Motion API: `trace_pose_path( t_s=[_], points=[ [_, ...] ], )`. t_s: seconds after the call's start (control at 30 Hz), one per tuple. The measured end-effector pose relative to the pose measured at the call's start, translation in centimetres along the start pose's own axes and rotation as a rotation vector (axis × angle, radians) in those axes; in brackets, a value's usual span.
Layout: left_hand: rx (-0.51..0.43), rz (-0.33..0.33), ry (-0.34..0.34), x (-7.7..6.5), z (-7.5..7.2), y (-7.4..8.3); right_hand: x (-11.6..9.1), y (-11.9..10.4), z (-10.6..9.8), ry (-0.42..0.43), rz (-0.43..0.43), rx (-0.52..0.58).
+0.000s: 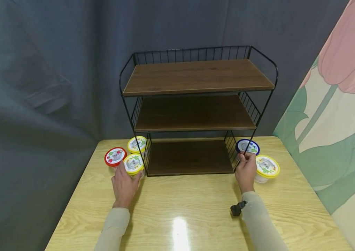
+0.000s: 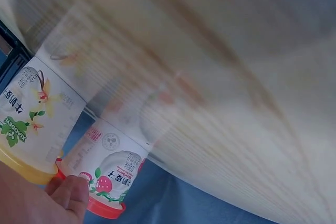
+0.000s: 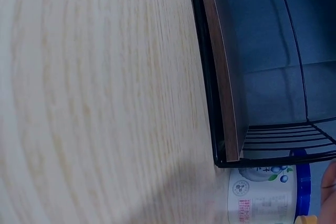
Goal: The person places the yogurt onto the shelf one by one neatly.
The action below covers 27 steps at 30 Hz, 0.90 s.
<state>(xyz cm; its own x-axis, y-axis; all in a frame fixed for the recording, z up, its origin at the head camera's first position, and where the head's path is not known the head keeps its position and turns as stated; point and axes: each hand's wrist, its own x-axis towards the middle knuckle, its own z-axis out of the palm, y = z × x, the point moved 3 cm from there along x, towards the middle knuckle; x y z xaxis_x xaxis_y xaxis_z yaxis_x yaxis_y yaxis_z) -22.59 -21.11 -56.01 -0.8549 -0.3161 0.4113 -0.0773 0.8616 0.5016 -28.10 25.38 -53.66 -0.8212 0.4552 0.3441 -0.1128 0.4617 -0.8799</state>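
Observation:
My left hand [image 1: 125,186] grips the front yellow-lidded yogurt tub [image 1: 133,163], thumb on its right side and fingers on its left. In the left wrist view, its fingertips [image 2: 71,192] sit between that tub [image 2: 37,114] and the red-lidded tub [image 2: 107,166]. Beside the rack's right front post, my right hand [image 1: 246,172] has bent fingers overlapping the near edge of a blue-lidded tub [image 1: 247,145]. I cannot tell whether it grips the post or that tub. The right wrist view shows only a sliver of this hand [image 3: 328,198] beside the blue lid [image 3: 303,187].
A black wire rack with three brown shelves [image 1: 193,157] stands between the hands. Another yellow-lidded tub [image 1: 137,143] stands behind at left, and one more yellow-lidded tub [image 1: 267,165] is at right. The wooden table [image 1: 180,198] meets a dark curtain [image 1: 70,104] behind.

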Motion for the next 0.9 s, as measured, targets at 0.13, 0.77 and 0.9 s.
trace_pose_path(
  t_s=[0.13, 0.77, 0.9],
  points=[
    [0.002, -0.001, -0.003, 0.1, -0.2, 0.1, 0.1, 0.0, 0.0, 0.002, -0.004, 0.006],
    [-0.017, 0.012, 0.019, -2.0, -1.3, -0.3, 0.0, -0.2, 0.0, 0.023, -0.028, 0.033],
    [-0.023, 0.007, 0.014, -2.3, -1.4, -0.2, 0.0, -0.2, 0.0, 0.03, -0.039, 0.039]
  ],
)
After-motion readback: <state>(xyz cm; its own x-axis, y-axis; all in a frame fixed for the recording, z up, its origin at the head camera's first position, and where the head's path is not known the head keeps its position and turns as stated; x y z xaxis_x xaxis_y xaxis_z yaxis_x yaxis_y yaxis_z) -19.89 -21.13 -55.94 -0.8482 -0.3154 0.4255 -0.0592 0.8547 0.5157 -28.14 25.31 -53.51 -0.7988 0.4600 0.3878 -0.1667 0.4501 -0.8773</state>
